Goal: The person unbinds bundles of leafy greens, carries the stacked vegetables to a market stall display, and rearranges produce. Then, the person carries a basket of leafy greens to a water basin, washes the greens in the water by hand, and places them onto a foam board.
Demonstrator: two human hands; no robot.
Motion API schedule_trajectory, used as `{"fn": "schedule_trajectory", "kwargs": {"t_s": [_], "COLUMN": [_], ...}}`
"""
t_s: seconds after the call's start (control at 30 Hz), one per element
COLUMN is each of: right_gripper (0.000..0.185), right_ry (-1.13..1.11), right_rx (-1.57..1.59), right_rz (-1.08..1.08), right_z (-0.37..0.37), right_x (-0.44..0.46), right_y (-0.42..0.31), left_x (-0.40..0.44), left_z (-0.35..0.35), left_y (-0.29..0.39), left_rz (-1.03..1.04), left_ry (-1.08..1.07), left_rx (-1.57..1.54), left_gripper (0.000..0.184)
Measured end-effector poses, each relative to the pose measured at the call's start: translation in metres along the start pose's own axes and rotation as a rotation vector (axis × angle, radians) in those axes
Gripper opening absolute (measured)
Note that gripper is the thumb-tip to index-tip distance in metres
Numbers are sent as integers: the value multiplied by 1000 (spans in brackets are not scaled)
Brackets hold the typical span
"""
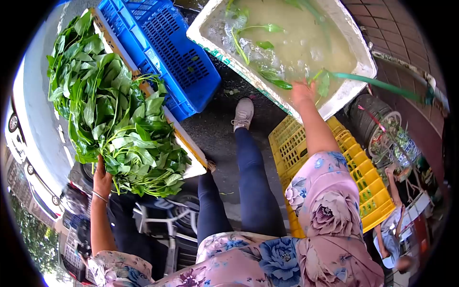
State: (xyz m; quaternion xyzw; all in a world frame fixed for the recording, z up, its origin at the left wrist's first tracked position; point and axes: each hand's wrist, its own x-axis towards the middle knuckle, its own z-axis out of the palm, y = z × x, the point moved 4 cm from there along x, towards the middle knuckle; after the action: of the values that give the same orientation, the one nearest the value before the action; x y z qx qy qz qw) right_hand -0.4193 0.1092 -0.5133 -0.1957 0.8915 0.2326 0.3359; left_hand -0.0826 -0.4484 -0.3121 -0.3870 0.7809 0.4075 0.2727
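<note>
Leafy greens (pixel 110 110) lie in a big heap on a white foam box (pixel 193 165) at the left. My left hand (pixel 101 181) is at the heap's near edge, closed on some stems, its fingers partly hidden by leaves. On the right, a white foam tub (pixel 267 99) holds cloudy water (pixel 311 45) with a few loose leafy stems (pixel 275 79) floating in it. My right hand (pixel 303 93) reaches over the tub's near rim, fingers closed at a leafy stem (pixel 323 86). The fingertips are partly hidden at the water. A green hose (pixel 377 82) crosses the right rim beside this hand.
A blue plastic crate (pixel 167 62) stands between the heap and the tub, with a few leaf scraps inside. Yellow crates (pixel 366 174) stand below the tub on the right. A wheel (pixel 375 119), a parked scooter (pixel 167 220) and another person (pixel 389 234) are around.
</note>
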Motion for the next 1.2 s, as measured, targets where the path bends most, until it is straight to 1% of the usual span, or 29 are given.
{"fn": "schedule_trajectory", "kwargs": {"t_s": [0.07, 0.1, 0.13, 0.17, 0.2, 0.27, 0.33, 0.37, 0.4, 0.47, 0.5, 0.53, 0.6, 0.63, 0.67, 0.7, 0.73, 0.8, 0.83, 0.9, 0.93, 0.97, 1.0, 1.03, 1.07, 1.1, 1.13, 1.17, 1.2], "right_gripper": [20, 20, 19, 21, 21, 26, 35, 38, 41, 44, 36, 36, 27, 15, 10, 10, 14, 23, 23, 34, 40, 46, 43, 35, 23, 16, 14, 14, 15], "right_ry": [-87, -76, 138, 361, 367, 537, 404, 400, 397, 430, 403, 399, -114, 20, 112, 303, 455, 798, 786, 567, 366, 161, 95, -85, -317, -317, -316, -325, -332], "right_rx": [438, 416, 896, 1377, 1365, 1871, 1333, 1322, 1314, 1068, 842, 847, 1512, 1786, 2077, 2160, 2171, 2313, 2325, 1835, 1874, 1904, 1952, 2022, 2088, 2037, 1994, 2044, 2166], "right_rz": [173, 161, 364, 560, 542, 502, 312, 211, 111, 130, 207, 204, 158, 229, 353, 480, 477, 288, 277, 316, 292, 254, 217, 219, 166, 121, 70, -3, -98], "right_z": [-27, -35, -42, -45, -54, -68, -87, -93, -95, -90, -102, -103, -89, -105, -121, -127, -140, -153, -156, -168, -168, -169, -163, -161, -147, -155, -165, -165, -176], "right_x": [-11, -13, -18, -21, -11, 15, 54, 75, 96, 120, 115, 118, 127, 113, 99, 95, 87, 108, 128, 170, 186, 201, 214, 216, 232, 219, 198, 188, 165], "right_y": [15, 16, 25, 31, 23, -7, -51, -77, -101, -130, -136, -136, -133, -123, -109, -97, -87, -82, -85, -101, -111, -121, -126, -132, -136, -138, -134, -126, -121], "left_x": [0, 0, 1, 0, 1, 2, 2, 1, 0, 0, 0, -2, 0, 0, 1, 2, 1, 0, 0, 1, 0, -1, -1, 1, 0, -2, -1, 0, 0], "left_z": [1, 1, 2, 3, 2, 2, 3, 3, 2, 3, 3, 1, 0, 1, 1, 1, 3, 4, 3, 4, 4, 5, 5, 6, 4, 3, 5, 5, 6], "left_y": [2, 2, 1, 2, 7, 2, 5, -5, -1, -4, -8, -3, -4, 6, 12, 11, 9, 7, 7, 11, 10, 12, 12, 2, -4, 3, 11, 12, 12], "left_rz": [-6, -34, -28, -37, -42, -91, -84, -77, -92, -111, -124, -49, -81, -88, -125, -111, -104, -107, -104, -125, -143, -116, -98, -60, -29, -31, -22, -18, -4], "left_ry": [-11, -23, -46, -55, -62, -58, -42, -50, -50, -76, -67, -65, -85, -83, -103, -96, -91, -87, -87, -71, -55, -34, -4, 7, 14, 23, 24, 25, 25], "left_rx": [-11, -40, -110, -93, -74, -125, -115, -172, -127, -74, -99, -4, 38, -30, -30, -58, -84, -112, -133, -86, -68, -6, 59, 126, 190, 203, 212, 250, 284], "left_gripper": [62, 61, 61, 61, 60, 61, 61, 61, 62, 63, 63, 63, 63, 63, 63, 63, 63, 63, 63, 63, 62, 60, 59, 58, 57, 58, 58, 60, 61]}}
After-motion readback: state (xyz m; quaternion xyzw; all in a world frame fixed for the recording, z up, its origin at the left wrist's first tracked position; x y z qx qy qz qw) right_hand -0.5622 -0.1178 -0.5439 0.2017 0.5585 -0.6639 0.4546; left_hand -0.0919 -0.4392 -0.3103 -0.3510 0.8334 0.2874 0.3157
